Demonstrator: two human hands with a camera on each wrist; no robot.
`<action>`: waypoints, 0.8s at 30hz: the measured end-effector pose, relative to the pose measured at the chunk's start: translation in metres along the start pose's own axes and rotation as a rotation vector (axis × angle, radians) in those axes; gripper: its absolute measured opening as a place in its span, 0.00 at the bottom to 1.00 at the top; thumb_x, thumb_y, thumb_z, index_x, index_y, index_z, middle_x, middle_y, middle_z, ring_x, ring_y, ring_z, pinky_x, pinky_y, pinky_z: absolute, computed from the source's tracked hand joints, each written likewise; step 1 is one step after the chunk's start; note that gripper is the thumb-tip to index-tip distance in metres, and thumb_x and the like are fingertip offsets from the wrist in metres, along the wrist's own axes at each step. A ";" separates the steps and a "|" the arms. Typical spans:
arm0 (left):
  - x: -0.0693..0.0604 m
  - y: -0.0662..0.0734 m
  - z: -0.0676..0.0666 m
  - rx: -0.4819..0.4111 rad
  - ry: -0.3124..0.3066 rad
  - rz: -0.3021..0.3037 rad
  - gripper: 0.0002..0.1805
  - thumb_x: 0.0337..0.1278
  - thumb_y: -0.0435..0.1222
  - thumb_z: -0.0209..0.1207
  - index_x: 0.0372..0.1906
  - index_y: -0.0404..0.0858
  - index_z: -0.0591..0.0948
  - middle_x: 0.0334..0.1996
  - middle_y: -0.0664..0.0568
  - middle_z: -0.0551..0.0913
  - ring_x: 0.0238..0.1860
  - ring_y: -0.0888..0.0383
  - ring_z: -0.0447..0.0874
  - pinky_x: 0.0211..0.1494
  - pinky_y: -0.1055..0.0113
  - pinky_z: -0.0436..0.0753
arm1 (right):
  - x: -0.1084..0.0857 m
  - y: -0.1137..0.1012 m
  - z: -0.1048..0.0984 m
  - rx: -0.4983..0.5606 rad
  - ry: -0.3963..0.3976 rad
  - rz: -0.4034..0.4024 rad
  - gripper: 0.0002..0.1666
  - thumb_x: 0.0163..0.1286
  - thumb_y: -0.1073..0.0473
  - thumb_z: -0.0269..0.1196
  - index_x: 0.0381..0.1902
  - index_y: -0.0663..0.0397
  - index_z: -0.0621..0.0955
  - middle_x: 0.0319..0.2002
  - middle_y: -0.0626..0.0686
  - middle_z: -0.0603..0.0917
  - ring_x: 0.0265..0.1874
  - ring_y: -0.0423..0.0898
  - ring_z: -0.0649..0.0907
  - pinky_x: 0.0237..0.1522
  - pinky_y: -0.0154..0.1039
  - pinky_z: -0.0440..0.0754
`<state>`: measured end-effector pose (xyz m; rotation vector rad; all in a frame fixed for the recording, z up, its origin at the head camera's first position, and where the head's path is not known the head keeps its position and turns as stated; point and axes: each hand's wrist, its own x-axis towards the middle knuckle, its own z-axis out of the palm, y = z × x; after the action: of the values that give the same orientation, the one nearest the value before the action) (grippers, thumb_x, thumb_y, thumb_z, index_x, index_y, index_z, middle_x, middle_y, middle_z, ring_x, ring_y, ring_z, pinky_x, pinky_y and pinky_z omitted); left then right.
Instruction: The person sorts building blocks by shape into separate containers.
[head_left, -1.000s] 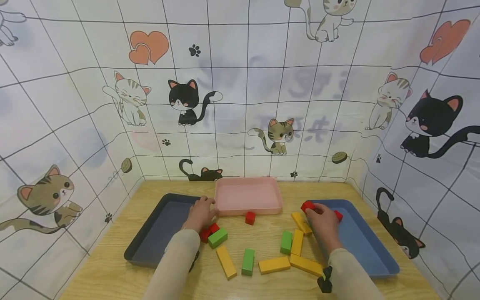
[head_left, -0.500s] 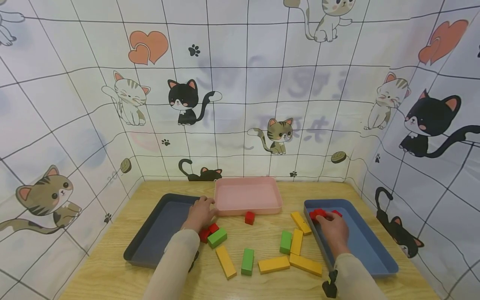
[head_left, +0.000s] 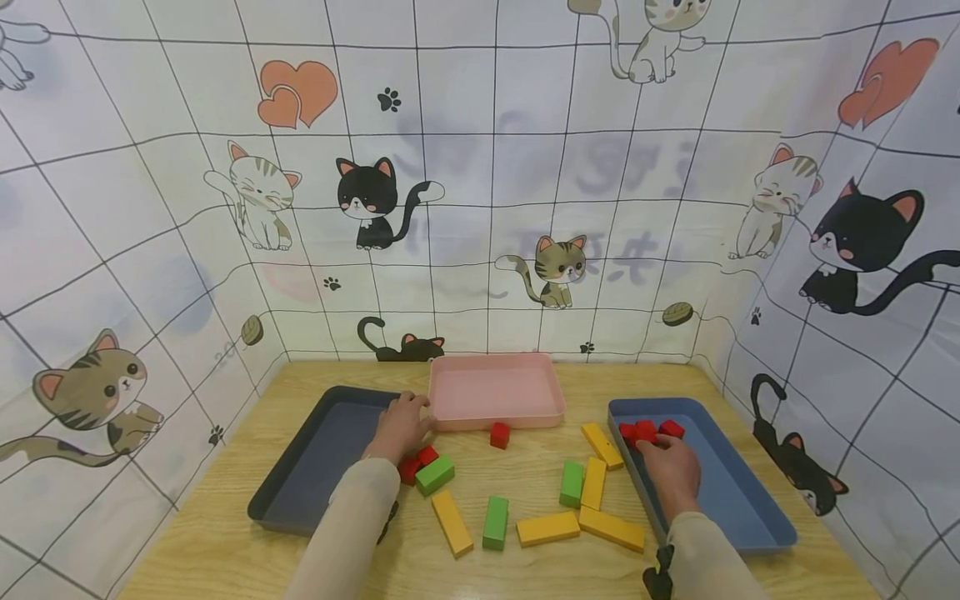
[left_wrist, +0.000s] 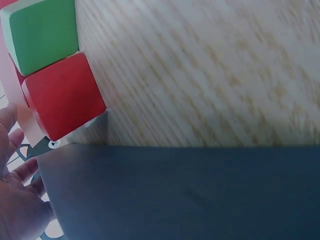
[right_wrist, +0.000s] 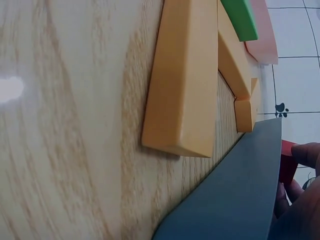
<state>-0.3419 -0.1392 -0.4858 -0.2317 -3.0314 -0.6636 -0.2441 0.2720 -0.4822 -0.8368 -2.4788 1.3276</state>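
Note:
In the head view my right hand (head_left: pixel 671 472) is over the left part of the blue tray (head_left: pixel 738 487), with its fingertips at a red block (head_left: pixel 645 431). The right wrist view shows the thumb and fingers pinching a red block (right_wrist: pixel 287 162) behind the tray wall. Other red blocks (head_left: pixel 671 428) lie close by in that tray. My left hand (head_left: pixel 402 429) rests at the right rim of the dark grey tray (head_left: pixel 330 462), fingers loosely bent and holding nothing. Beside its wrist lie red blocks (left_wrist: pixel 65 95) and a green block (left_wrist: pixel 42 35).
A pink tray (head_left: pixel 497 392) stands at the back, with a single red block (head_left: pixel 499 435) before it. Several yellow blocks (head_left: pixel 548 529) and green blocks (head_left: pixel 496 523) lie between the side trays. A patterned cloth (head_left: pixel 465 167) surrounds the table.
My right hand has carried a red block from above the blue tray's left rim to inside the tray, moving right and down. The left hand has stayed in place.

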 end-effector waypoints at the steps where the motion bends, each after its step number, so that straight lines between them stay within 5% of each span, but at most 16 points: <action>1: 0.000 0.000 0.000 -0.001 0.000 0.001 0.21 0.68 0.45 0.60 0.61 0.41 0.78 0.64 0.40 0.70 0.62 0.39 0.69 0.63 0.37 0.66 | 0.000 0.000 0.000 0.000 0.003 0.006 0.33 0.71 0.53 0.60 0.65 0.71 0.71 0.60 0.70 0.74 0.55 0.67 0.73 0.56 0.60 0.73; 24: -0.002 0.003 -0.004 0.015 -0.008 0.002 0.22 0.68 0.45 0.60 0.62 0.40 0.77 0.64 0.38 0.69 0.62 0.38 0.68 0.63 0.37 0.66 | -0.004 0.003 0.000 -0.038 0.017 0.015 0.32 0.69 0.52 0.61 0.64 0.68 0.73 0.57 0.69 0.76 0.55 0.67 0.74 0.53 0.59 0.74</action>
<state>-0.3398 -0.1379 -0.4812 -0.2375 -3.0426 -0.6406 -0.2397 0.2710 -0.4844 -0.8726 -2.4966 1.2764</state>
